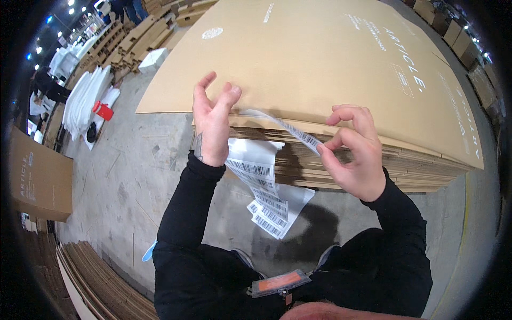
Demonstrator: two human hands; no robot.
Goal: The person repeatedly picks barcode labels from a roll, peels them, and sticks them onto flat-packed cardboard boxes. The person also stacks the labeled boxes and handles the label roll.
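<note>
So the left hand (pixel 213 125) sits at about 10 o'clock from the middle of the view, fingers spread loose and open, the heel of the palm pressing a sheet of barcode stickers (pixel 264 189) against the edge of a tall stack of flat cardboard (pixel 330 64). That sheet dangles down toward 6 o'clock, over the concrete floor (pixel 128 186). The right hand (pixel 354 152), out around 3 o'clock, has thumb and forefinger pinched on one sticker strip (pixel 298 133), which stretches up toward 11 o'clock to the left hand. Way off at 9 o'clock there's a red can (pixel 103 110) by some white sheets (pixel 85 101).
</note>
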